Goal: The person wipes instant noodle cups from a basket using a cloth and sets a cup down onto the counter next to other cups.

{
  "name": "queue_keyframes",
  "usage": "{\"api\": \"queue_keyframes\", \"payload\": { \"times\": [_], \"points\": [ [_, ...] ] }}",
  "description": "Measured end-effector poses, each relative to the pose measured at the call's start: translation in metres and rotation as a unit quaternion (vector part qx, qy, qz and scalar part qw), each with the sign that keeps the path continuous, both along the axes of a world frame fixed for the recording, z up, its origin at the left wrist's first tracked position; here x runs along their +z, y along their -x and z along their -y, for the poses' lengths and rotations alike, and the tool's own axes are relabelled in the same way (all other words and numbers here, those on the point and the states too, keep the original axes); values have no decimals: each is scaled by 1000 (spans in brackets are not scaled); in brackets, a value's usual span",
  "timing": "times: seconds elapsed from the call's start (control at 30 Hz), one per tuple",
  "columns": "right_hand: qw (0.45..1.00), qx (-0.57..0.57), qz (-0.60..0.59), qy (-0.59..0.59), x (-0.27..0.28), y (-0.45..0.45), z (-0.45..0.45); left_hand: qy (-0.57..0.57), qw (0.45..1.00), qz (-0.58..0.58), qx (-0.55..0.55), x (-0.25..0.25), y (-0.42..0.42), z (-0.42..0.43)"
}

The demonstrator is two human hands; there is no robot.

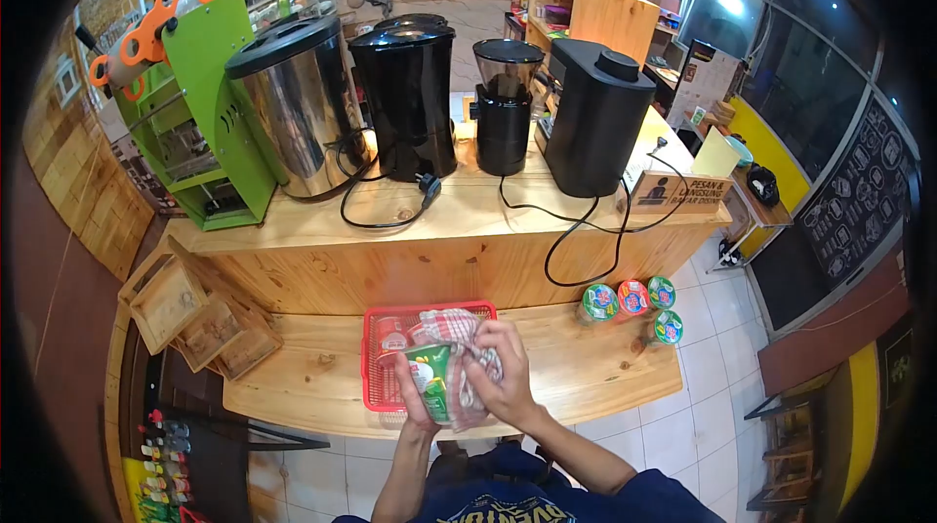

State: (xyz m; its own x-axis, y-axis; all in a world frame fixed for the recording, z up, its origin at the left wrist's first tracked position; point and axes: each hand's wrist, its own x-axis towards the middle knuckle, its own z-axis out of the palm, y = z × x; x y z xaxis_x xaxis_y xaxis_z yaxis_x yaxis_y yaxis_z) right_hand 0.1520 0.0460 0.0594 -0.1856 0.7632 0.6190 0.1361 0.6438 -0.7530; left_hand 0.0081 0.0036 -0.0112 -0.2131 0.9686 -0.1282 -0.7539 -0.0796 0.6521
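Green packet is held in the half-closed left hand; the curled right hand holds a checked cloth against it. Both are at the red basket (they hide part of it), and lidded cups stand well apart, rightward.

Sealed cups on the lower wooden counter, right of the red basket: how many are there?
4. Three stand in a row: a green one, a red one and another green; a fourth, green, stands nearer the person.
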Motion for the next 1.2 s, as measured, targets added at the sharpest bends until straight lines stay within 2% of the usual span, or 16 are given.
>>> {"api": "queue_keyframes", "payload": {
  "times": [0.13, 0.2, 0.3, 0.33, 0.43, 0.57, 0.67, 0.83, 0.9, 1.13, 1.2],
  "points": [
    [999, -24, 6, -24, 10, -4, -22, 2, 1000, -5, -15, -12, -12, 3],
    [1000, -20, 14, -19, 7, -1, -12, -18, 999, -30, -10, 1, -11, 3],
    [999, -9, 33, 2, -12, 1, 17, -38, 999, 1, -29, 2, 8, -4],
    [999, -5, 37, 6, -17, 3, 27, 6, 999, -12, 36, 19, 5, -7],
    [1000, 1, 29, 5, -15, 4, 29, 26, 997, -38, 57, 24, 6, -8],
    [1000, -13, 5, -4, 3, -2, -6, -10, 1000, -25, -5, 8, -5, -1],
    [1000, -25, 4, -17, 8, -5, -16, 14, 1000, 21, -16, 11, -16, 1],
    [1000, -13, 25, 8, -14, -2, 23, -22, 1000, 6, -18, 28, 0, -3],
    [999, -5, 17, 27, -18, 2, 35, -4, 1000, -14, 10, 12, 11, -7],
    [1000, -9, -12, -13, 16, -1, -12, -63, 998, -30, 5, 47, -10, -4],
    [1000, -14, -16, -15, 19, 0, -14, -67, 998, -18, -5, 40, -9, -4]
  ]
}}
